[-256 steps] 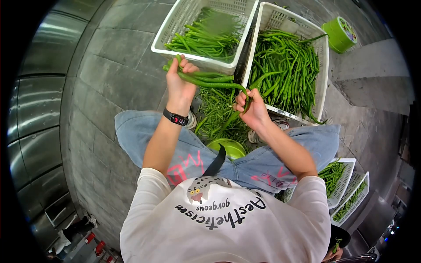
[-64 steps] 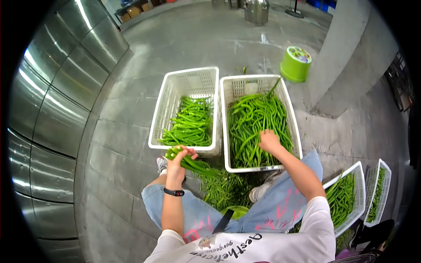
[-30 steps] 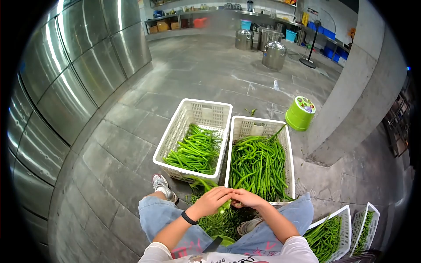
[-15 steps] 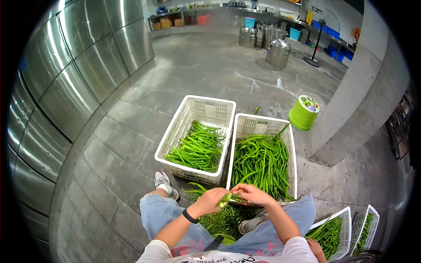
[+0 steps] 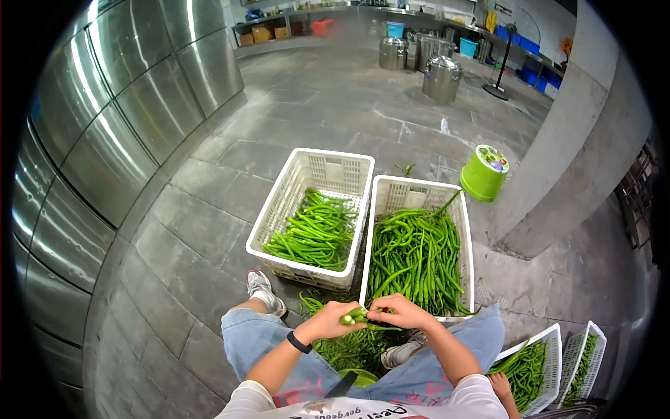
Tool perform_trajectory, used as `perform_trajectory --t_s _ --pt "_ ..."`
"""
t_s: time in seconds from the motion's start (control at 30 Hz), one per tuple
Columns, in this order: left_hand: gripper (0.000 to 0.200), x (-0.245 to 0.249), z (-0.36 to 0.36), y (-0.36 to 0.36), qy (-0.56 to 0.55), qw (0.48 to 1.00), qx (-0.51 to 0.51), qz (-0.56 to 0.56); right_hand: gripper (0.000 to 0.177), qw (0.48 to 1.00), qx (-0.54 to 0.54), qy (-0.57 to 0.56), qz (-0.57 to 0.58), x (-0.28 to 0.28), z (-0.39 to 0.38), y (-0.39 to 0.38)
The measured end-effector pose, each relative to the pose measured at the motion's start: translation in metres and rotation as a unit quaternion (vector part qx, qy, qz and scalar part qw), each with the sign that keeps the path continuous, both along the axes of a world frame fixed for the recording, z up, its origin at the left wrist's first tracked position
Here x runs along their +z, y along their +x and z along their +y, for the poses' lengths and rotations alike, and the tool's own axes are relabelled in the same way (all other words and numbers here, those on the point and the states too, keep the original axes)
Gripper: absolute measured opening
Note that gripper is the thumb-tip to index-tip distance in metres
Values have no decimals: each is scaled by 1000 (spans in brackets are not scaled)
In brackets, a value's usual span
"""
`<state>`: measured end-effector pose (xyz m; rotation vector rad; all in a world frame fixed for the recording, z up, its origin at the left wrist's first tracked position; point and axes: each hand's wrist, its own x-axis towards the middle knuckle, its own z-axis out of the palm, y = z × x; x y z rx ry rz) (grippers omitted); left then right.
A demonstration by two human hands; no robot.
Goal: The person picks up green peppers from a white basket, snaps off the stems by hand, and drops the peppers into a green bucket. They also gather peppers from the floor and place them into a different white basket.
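Observation:
My left hand (image 5: 331, 322) is closed around a small bunch of green chili peppers (image 5: 354, 316), their ends poking out toward the right. Against it, my right hand (image 5: 400, 311) pinches the end of a chili pepper; one long pepper (image 5: 384, 327) stretches out beneath its fingers. In front of me stand two white plastic crates. The left crate (image 5: 262, 209) holds peppers laid roughly in line, and the right crate (image 5: 470, 258) is fuller of long green peppers. Between my legs, below the hands, lies a heap of green stems and peppers (image 5: 352, 350) above a green tub (image 5: 364, 378).
A green bucket-shaped stool (image 5: 483, 174) stands by a concrete pillar (image 5: 551, 181). Two more crates of peppers, one nearer (image 5: 556, 366), are at the lower right, beside another person's hand (image 5: 500, 384). Steel pots (image 5: 442, 78) and a fan (image 5: 499, 89) stand farther back.
My hands have come closer together, and the right fingers now meet the pepper ends at the left hand's bunch. The view has shifted slightly.

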<state>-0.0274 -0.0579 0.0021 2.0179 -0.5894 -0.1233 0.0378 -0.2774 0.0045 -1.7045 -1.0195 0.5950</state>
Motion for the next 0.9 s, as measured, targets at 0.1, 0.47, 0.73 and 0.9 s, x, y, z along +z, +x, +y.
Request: perform_trajectory --t_s 0.1,0.47,0.73,0.9 --pt "36 -1 0 0 -50 995 66 56 19 999 -5 -7 -36 4 1 1" --pt "29 0 4 2 -5 1000 -8 20 32 993 65 -14 -98 -7 1 -6" --pt "26 11 6 -1 -25 994 -78 75 33 995 91 2 -28 -14 8 -14" --pt "26 13 12 -2 -97 987 -90 93 26 990 100 61 83 -7 11 -17"
